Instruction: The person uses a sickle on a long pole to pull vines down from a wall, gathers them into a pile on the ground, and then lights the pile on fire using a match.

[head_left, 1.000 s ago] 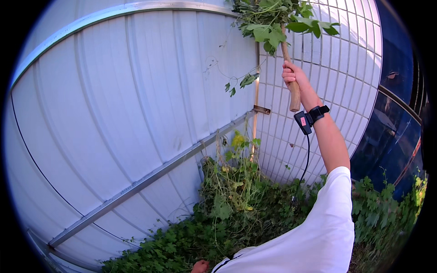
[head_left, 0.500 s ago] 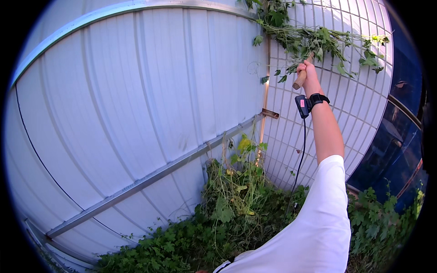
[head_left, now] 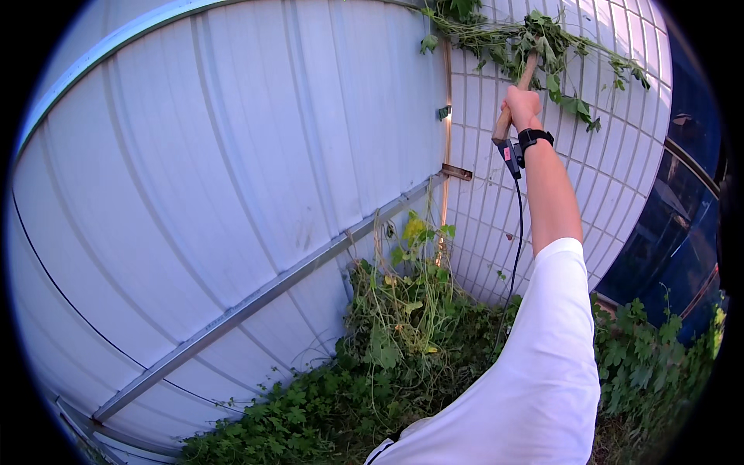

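Note:
My right arm is raised in a white sleeve, and my right hand (head_left: 522,107) is closed around the wooden handle (head_left: 528,71) of a tool. The handle's upper end runs in among green vines (head_left: 546,48), whose leaves hide the tool's head. These vines stretch sideways across a white tiled wall (head_left: 566,170), above my hand. A black strap (head_left: 535,138) circles my wrist, with a small dark device (head_left: 509,157) and a cable on it. My left hand is out of view.
White corrugated metal panels (head_left: 256,155) with a horizontal rail (head_left: 263,293) meet the tiled wall at a corner. A rusty bracket (head_left: 457,172) juts out there. Tangled, partly yellowed vines (head_left: 403,310) fill the corner above leafy ground plants (head_left: 287,426). Dark blue panels (head_left: 659,240) stand at right.
My right hand has shifted slightly up in the picture. The handle stands more upright and shows more of its length above my fist. The vines around its upper end have bunched and moved upward.

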A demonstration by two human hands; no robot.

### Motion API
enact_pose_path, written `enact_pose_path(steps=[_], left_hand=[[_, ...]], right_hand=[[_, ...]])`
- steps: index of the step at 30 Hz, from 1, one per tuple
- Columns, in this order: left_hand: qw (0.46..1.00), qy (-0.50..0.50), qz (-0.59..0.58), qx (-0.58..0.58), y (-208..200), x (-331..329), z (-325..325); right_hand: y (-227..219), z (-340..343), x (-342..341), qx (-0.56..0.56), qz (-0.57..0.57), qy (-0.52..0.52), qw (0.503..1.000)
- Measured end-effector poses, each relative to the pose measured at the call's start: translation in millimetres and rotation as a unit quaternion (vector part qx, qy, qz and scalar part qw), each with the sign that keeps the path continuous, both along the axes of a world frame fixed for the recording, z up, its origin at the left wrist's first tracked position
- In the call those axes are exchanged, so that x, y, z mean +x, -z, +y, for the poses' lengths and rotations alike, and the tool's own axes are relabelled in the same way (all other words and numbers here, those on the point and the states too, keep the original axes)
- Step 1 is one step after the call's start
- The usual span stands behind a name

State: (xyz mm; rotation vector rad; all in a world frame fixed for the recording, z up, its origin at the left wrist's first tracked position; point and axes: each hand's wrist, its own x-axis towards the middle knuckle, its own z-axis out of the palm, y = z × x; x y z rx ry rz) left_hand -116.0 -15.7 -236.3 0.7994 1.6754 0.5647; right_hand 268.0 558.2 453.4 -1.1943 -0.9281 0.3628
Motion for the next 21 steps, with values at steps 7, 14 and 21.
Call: enact_pose_path(steps=[7,14,21], left_hand=[[1.000,0.013,0.009,-0.011,5,-7,2],[0.998,0.062,0.019,-0.022,21,-8,1],[0.985,0.160,0.064,-0.006,63,-29,-38]], right_hand=[[26,-20,12,0.006,-0.132,0.054,0.990],[12,-39,39,0.050,0.403,-0.466,0.786],[227,-142,37,-0.202,0.325,-0.499,0.777]])
